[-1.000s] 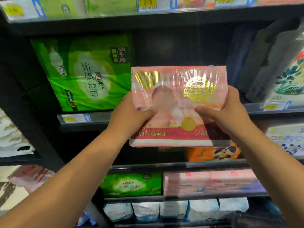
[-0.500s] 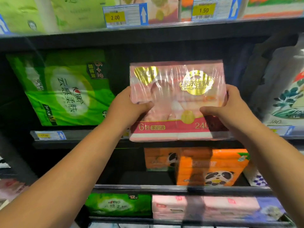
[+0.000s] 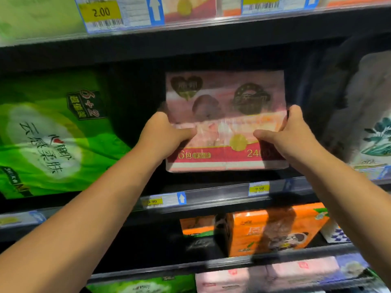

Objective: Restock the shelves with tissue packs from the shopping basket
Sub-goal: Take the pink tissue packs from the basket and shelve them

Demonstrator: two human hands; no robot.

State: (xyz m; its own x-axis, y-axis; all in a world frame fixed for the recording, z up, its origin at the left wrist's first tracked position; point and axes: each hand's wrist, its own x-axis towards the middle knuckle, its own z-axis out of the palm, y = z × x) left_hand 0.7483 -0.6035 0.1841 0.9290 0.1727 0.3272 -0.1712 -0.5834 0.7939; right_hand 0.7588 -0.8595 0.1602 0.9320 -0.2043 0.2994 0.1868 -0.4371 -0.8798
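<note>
A pink tissue pack (image 3: 225, 115) wrapped in clear plastic, with gold emblems and a red band along its bottom, stands upright inside the dark shelf bay. My left hand (image 3: 164, 135) grips its left edge, thumb across the front. My right hand (image 3: 287, 134) grips its right edge the same way. The pack's lower edge hangs just above the shelf board (image 3: 213, 196). The shopping basket is out of view.
A large green tissue pack (image 3: 53, 134) fills the bay to the left. White and dark packs (image 3: 368, 115) lean at the right. Orange panda packs (image 3: 273, 231) sit one shelf lower, pink and green packs below those. Price tags line the shelf rails.
Both hands have carried the pink pack up and forward, from in front of the shelf rail into the dark bay. My view has tilted upward and moved closer.
</note>
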